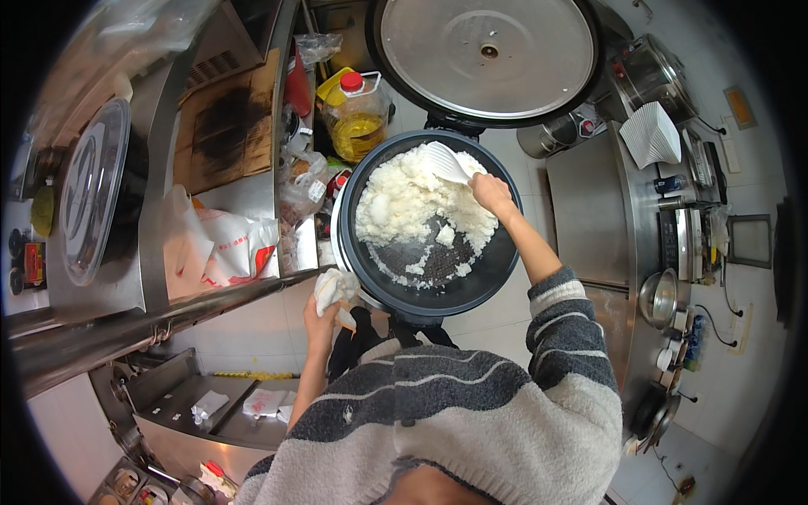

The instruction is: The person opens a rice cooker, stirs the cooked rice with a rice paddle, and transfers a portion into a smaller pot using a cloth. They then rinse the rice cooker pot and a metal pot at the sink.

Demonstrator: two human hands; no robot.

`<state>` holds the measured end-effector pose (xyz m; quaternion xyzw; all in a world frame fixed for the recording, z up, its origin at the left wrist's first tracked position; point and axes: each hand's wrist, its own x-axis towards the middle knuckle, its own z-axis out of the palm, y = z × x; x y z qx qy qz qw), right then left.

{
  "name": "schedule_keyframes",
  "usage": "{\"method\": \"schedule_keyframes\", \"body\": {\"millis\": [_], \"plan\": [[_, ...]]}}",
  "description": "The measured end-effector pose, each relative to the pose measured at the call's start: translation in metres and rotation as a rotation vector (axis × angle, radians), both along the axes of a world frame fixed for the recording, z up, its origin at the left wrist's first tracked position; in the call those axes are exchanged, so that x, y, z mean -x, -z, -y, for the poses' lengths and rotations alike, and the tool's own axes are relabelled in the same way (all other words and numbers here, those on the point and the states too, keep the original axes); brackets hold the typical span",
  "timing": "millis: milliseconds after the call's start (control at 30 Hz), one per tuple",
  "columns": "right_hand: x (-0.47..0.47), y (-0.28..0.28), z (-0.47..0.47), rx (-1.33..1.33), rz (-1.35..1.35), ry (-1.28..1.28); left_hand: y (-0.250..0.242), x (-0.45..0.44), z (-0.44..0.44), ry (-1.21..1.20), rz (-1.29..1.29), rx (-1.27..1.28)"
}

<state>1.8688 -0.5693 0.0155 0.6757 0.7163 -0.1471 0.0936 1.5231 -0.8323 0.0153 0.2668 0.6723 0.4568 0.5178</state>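
Note:
A large round rice cooker pot [499, 278] stands open in front of me, with cooked white rice [398, 189] heaped mostly toward its far side. Part of the dark pot bottom shows on the near side, dotted with loose clumps. My right hand [491, 191] grips a white slotted rice paddle [447, 163], whose blade rests on the rice at the upper right. At the pot's near left edge, my left hand [320, 319] holds a bunched white cloth [334, 290]. The cooker's raised lid [429, 57] shows its metal inner face beyond the pot.
A jug of yellow oil [356, 120] with a red cap stands left of the cooker. Steel shelving [252, 208] holding cardboard and plastic bags lines the left. On the right runs a steel counter [587, 208] with a metal bowl [658, 300]. A steel unit [208, 391] stands behind at lower left.

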Motion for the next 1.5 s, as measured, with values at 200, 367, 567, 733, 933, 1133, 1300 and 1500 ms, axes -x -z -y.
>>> {"method": "schedule_keyframes", "body": {"millis": [200, 367, 567, 733, 933, 1133, 1300, 1500], "plan": [[0.036, -0.029, 0.042, -0.026, -0.146, -0.257, 0.003, 0.004, 0.008, 0.004, -0.019, 0.038], [0.058, 0.004, 0.046, 0.102, -0.098, -0.522, 0.006, -0.001, 0.006, 0.014, 0.013, 0.025], [0.053, 0.034, 0.031, -0.001, -0.053, -0.449, -0.002, 0.002, 0.006, 0.019, 0.006, 0.049], [0.058, 0.021, 0.088, -0.034, -0.044, -0.527, 0.002, 0.003, 0.013, 0.0, -0.038, 0.036], [0.049, 0.063, 0.072, -0.019, 0.181, -0.69, 0.005, 0.0, 0.011, 0.027, 0.006, 0.001], [0.01, 0.081, 0.039, -0.066, 0.082, -0.48, 0.001, 0.002, 0.01, -0.016, 0.006, 0.125], [0.014, 0.069, 0.063, -0.058, 0.053, -0.425, 0.004, 0.004, 0.013, -0.016, 0.013, 0.041], [0.053, 0.043, 0.106, 0.07, 0.076, -0.569, 0.003, 0.0, 0.01, 0.002, 0.032, 0.041]]}}
